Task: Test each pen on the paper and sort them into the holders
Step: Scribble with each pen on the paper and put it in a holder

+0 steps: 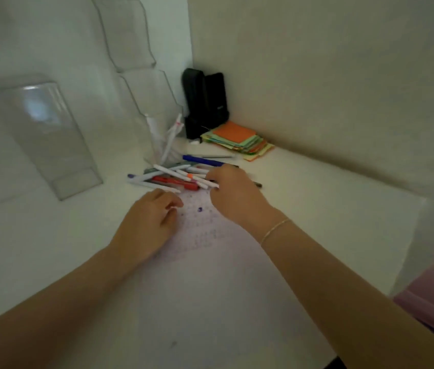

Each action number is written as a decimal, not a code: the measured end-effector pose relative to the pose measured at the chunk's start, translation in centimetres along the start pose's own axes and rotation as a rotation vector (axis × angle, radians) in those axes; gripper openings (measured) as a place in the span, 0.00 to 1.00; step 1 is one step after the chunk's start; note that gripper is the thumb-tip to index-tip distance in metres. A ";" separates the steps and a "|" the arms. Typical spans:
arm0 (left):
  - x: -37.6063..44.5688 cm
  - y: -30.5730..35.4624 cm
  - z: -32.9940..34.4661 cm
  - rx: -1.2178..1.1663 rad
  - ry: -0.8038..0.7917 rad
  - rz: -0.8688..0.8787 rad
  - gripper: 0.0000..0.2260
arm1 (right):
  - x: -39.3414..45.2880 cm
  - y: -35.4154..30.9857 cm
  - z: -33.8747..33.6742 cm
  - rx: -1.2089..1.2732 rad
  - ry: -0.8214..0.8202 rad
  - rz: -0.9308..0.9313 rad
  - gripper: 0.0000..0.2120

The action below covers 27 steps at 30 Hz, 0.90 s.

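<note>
Holders (50, 139) are standing far left, clear. Our left hand (148, 225) is resting loosely curled on the paper (202, 230), holding nothing. Pens (173, 177) are lying just beyond, long axes running left-right. Our right hand (233, 195), nearer, is pinching one white pen (199, 179).

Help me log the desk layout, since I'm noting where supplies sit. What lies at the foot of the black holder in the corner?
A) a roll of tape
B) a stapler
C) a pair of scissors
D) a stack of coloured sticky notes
D: a stack of coloured sticky notes, orange sheet on top, lies on the desk right beside the black holder, beyond the pile of pens.
</note>
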<state>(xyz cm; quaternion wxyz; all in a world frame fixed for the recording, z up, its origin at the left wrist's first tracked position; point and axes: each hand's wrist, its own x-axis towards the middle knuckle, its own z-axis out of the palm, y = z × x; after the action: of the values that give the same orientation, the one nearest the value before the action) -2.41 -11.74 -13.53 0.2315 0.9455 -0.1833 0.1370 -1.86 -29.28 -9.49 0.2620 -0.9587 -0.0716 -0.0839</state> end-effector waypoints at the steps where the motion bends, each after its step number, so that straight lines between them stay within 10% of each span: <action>1: -0.4 -0.9 -0.1 0.007 -0.002 0.009 0.10 | 1.0 -0.6 1.1 -0.059 -0.029 -0.012 0.15; 21: -0.9 -3.2 1.0 -0.106 0.059 -0.003 0.04 | 6.7 -4.4 6.9 -0.476 -0.017 -0.172 0.11; 27: -0.7 -2.8 0.0 -0.285 0.207 -0.156 0.19 | 4.6 -5.3 0.5 0.082 0.059 -0.040 0.02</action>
<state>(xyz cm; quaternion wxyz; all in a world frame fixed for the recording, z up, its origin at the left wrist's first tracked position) -1.90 -9.26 -14.88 0.3907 0.8954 -0.1022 0.1877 1.70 -24.09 -6.44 0.3013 -0.9427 -0.0861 -0.1145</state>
